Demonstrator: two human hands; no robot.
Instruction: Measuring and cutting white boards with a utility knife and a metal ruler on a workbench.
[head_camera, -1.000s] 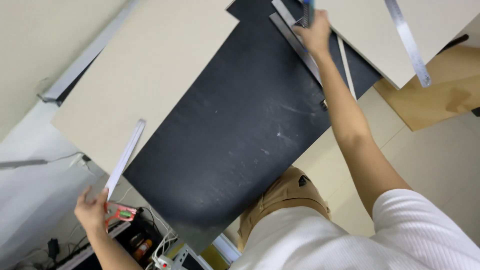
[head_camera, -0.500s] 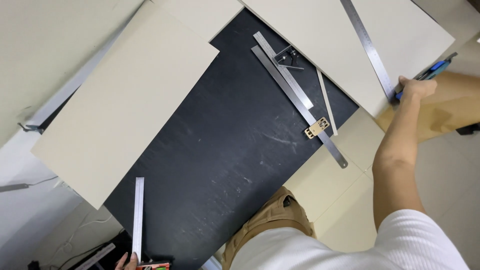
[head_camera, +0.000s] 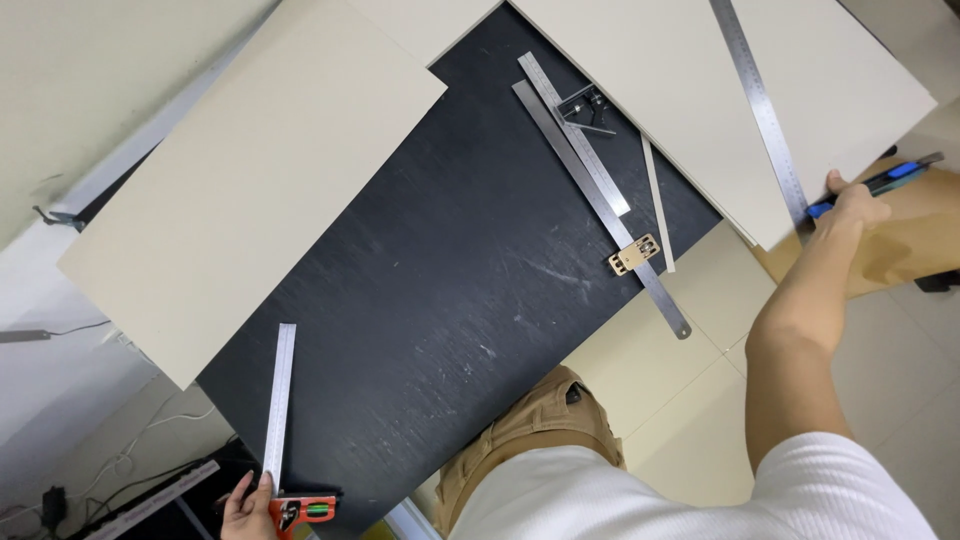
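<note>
The right hand (head_camera: 855, 205) is closed around a blue-handled knife (head_camera: 880, 180) at the end of a long steel ruler (head_camera: 762, 105), which lies on a beige board (head_camera: 700, 90). The left hand (head_camera: 248, 500) pinches a square (head_camera: 285, 440) by its orange head on the black worktop (head_camera: 440, 260).

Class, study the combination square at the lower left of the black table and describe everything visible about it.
The combination square has a long, flat, silvery steel blade with fine graduations, lying flat on the black table and running almost straight up from the near edge. Its head, orange-red with a small green level vial, sits at the blade's lower end, right at the table's edge. The left hand grips it there, fingers against the head and blade base. The blade's upper end stops just short of the pale beige board.
</note>
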